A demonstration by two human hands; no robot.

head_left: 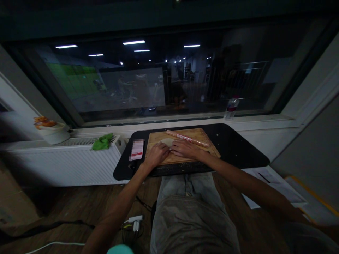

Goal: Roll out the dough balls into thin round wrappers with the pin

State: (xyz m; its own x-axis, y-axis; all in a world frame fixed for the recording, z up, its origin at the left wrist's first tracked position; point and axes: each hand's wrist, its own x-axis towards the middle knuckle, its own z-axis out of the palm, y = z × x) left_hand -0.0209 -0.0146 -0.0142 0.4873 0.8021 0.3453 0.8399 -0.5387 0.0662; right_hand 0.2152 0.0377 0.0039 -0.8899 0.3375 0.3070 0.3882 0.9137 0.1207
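A flat pale piece of dough [167,141] lies on a wooden cutting board [156,136]. My left hand [159,152] is at its near left edge, with the fingers bent and the fingertips gripping the dough. From the right, my right hand [185,149] meets it, fingers together on the dough's near edge. The two sets of fingertips almost touch, and they partly hide the dough. Just beyond my right hand, a rolling pin [197,141] in clear wrap with a red and white label lies slantwise on the board.
The board rests on a black table [238,151]. A phone [137,149] lies at its left. Beyond are a green cloth [102,141] on the radiator [87,165], a white pot [54,133] and a bottle [231,107] on the sill. Papers [275,185] lie at right.
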